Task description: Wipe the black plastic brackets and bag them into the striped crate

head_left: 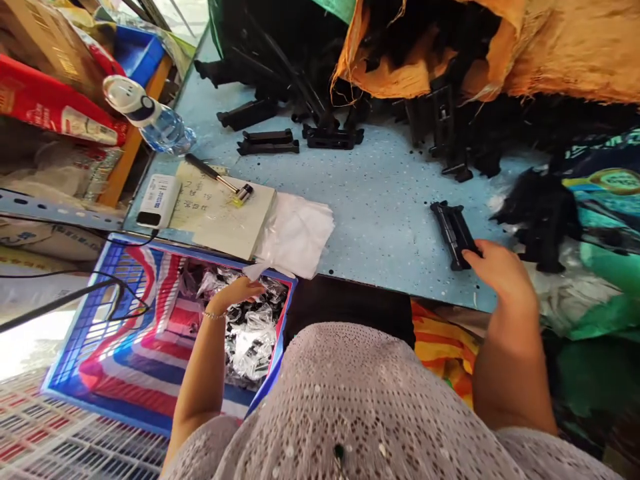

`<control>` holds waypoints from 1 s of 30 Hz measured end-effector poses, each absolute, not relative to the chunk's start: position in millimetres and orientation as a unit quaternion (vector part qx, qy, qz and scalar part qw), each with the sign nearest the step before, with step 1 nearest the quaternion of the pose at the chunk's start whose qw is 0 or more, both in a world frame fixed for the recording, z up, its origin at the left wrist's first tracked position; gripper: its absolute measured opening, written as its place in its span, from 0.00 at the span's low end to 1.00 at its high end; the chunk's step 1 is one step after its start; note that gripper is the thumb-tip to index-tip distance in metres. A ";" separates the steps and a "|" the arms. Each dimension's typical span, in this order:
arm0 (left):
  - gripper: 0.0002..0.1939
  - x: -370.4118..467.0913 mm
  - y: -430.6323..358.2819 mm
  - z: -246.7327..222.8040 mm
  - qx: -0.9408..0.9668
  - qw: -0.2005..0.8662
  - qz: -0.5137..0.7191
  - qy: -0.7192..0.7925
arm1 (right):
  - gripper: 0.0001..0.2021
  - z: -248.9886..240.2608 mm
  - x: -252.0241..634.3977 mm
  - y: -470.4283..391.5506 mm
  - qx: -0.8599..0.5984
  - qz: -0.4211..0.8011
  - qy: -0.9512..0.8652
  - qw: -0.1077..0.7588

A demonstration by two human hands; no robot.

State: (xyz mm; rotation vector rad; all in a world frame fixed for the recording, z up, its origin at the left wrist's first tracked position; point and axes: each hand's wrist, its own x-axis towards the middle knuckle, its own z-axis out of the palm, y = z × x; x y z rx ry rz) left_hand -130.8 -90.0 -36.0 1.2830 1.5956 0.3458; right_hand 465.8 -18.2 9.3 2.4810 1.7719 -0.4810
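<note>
My right hand [500,267] is closed on the near end of a black plastic part [453,233], a long twin-bar piece lying on the blue speckled table [380,207]. My left hand [235,295] is over the front edge of the table, above a blue crate [113,267]. Its fingers are pressed together at the lifted white corner of a thin plastic bag [256,270], beside a stack of white bags [300,233]. Inside the crate, several bagged black parts [253,343] lie on a striped cloth sheet.
Loose black parts [265,141] lie along the back, near a torn orange sack [565,53] full of more. On the left are a cardboard sheet [225,223], a black-handled tool [220,177], a white device [159,200] and a water bottle [163,127]. Wrapped black parts [543,213] sit at right.
</note>
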 end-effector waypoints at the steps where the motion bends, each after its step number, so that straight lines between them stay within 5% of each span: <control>1: 0.15 -112.7 -91.5 -23.2 0.541 0.564 0.116 0.613 | 0.08 7.0 456.7 -18.1 0.806 -0.189 0.561 -0.029; 4: 0.15 -47.5 -88.0 11.2 0.599 0.585 0.155 0.525 | 0.11 -1.3 408.3 -13.7 0.752 -0.375 0.476 -0.262; 7: 0.10 4.3 -70.8 20.6 0.669 0.333 0.245 0.617 | 0.15 -4.1 347.3 -9.5 0.628 -0.549 0.405 -0.374; 10: 0.05 14.9 -52.9 9.6 0.683 0.285 0.250 0.625 | 0.15 3.9 303.0 -12.0 0.527 -0.662 0.376 -0.379; 18: 0.09 -5.5 -43.7 -0.7 0.451 0.493 0.417 0.616 | 0.15 8.9 223.8 -23.0 0.325 -0.860 0.301 -0.254; 22: 0.04 -7.9 -49.8 5.6 0.577 0.295 0.403 0.646 | 0.15 -6.5 196.4 -17.2 0.362 -0.848 0.249 -0.296; 24: 0.09 -14.9 -51.4 9.3 0.673 0.194 0.340 0.627 | 0.15 -11.2 196.9 -17.1 0.378 -0.842 0.239 -0.303; 27: 0.17 -23.2 -48.4 10.2 0.733 0.152 0.274 0.604 | 0.16 -13.5 207.5 -22.8 0.381 -0.837 0.261 -0.293; 30: 0.23 -25.5 -41.6 5.6 0.687 0.174 0.334 0.621 | 0.14 -9.6 222.6 -32.9 0.431 -0.782 0.309 -0.328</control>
